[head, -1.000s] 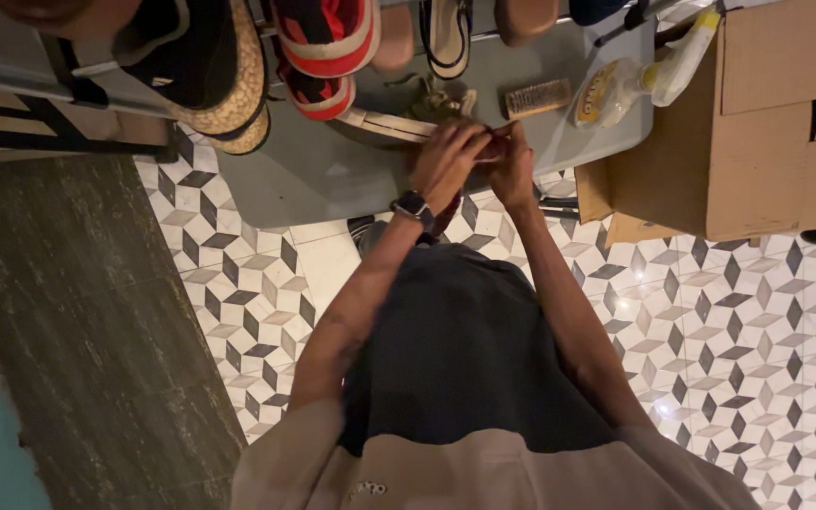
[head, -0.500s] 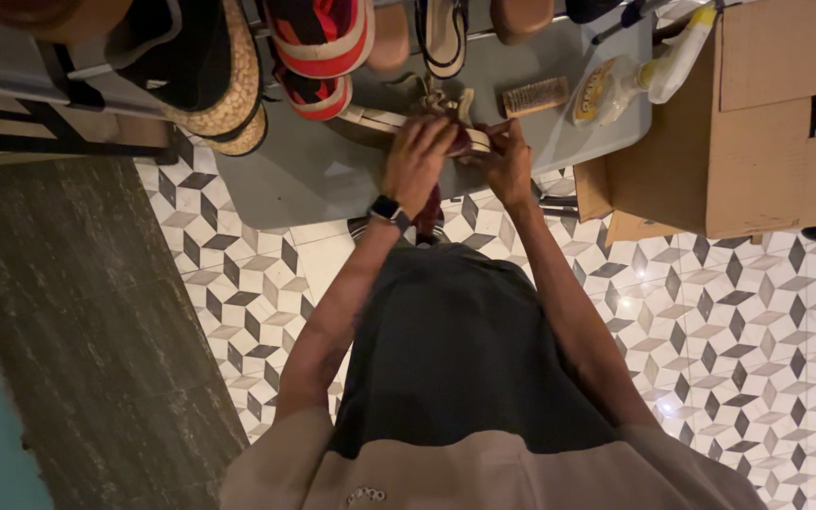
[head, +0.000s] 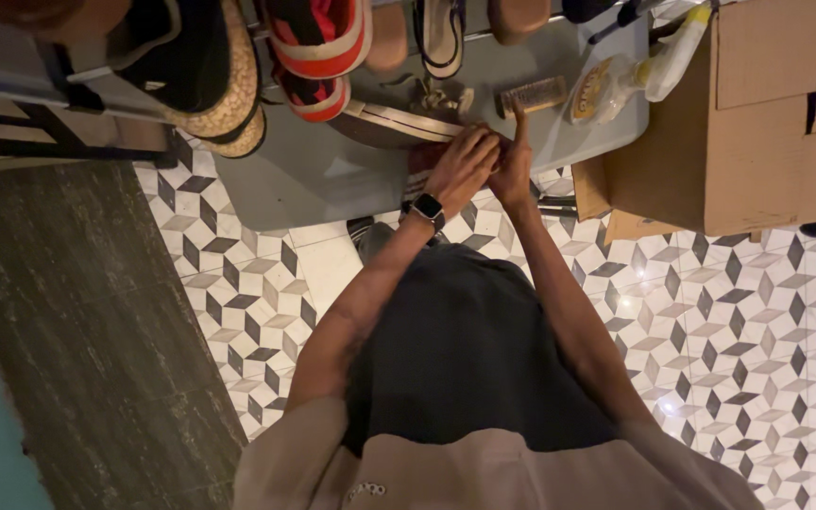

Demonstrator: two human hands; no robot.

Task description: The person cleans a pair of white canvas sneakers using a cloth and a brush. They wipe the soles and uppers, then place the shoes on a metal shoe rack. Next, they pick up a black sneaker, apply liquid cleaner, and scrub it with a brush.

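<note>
Both hands meet at the near edge of the grey mat. Left hand (watch on wrist) lies curled over a striped shoe, whose long axis runs left from the hands. Right hand alongside, 1 finger raised; grip unclear.

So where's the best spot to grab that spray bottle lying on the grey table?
Probably around the spray bottle's narrower neck, just below the white trigger head. It lies on its side, head toward the cardboard box, so come down from above with the right hand, which is nearer.
</note>
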